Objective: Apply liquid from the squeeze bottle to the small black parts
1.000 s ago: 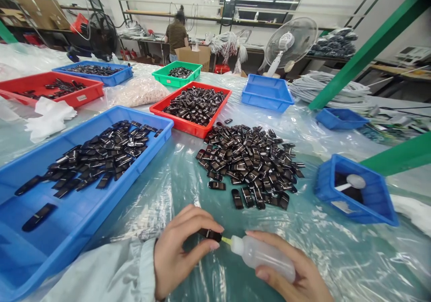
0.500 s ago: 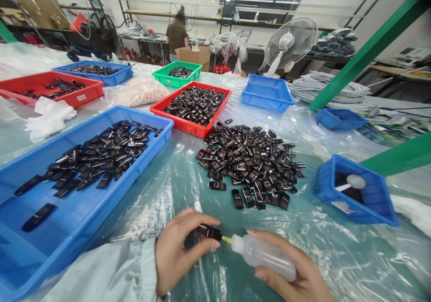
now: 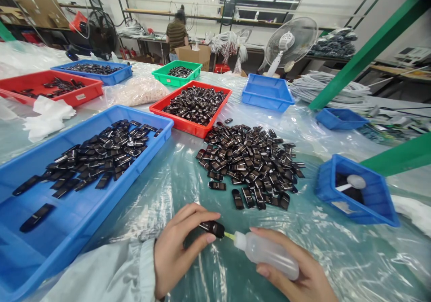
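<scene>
Left hand point(image 3: 178, 252), low in the view, pinched a small black part point(image 3: 212, 227) between thumb and fingertips. Right hand point(image 3: 299, 275) curled closed around a clear squeeze bottle point(image 3: 269, 259), its yellow nozzle tip touching the end of that part. Both held just above the plastic-covered table point(image 3: 188, 181). Beyond the hands, spread a loose pile of black parts point(image 3: 251, 160). To the left, lay a blue tray point(image 3: 67, 221) with more of them; behind the pile, a red tray point(image 3: 191, 124); to the right, a small blue bin point(image 3: 357, 199).
</scene>
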Tool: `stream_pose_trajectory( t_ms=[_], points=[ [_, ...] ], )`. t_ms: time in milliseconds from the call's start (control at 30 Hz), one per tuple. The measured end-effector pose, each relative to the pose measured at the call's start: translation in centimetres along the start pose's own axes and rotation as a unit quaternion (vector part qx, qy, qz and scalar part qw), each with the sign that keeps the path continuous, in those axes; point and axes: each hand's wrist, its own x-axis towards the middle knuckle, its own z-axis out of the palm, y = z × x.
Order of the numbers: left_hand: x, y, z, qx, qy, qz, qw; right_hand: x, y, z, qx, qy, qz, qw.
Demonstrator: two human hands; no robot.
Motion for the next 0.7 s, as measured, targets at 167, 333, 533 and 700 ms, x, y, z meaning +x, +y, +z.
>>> stream_pose_trajectory(
  t_ms=[167,333,533,700],
  points=[
    [0.0,0.0,0.0,0.003,0.003,0.004,1.000,0.5,0.3,-0.8,0.002,-0.055,-0.025,0.998],
    [0.0,0.1,0.0,-0.004,0.003,0.011,1.000,0.9,0.7,-1.3,0.012,-0.097,-0.016,0.995],
    [0.0,0.1,-0.1,-0.005,-0.005,0.006,1.000,0.5,1.1,-1.5,0.019,-0.113,0.014,0.993],
    [0.0,0.1,-0.1,-0.004,-0.001,0.015,1.000,0.6,0.9,-1.5,0.027,-0.115,0.028,0.993]
  ],
)
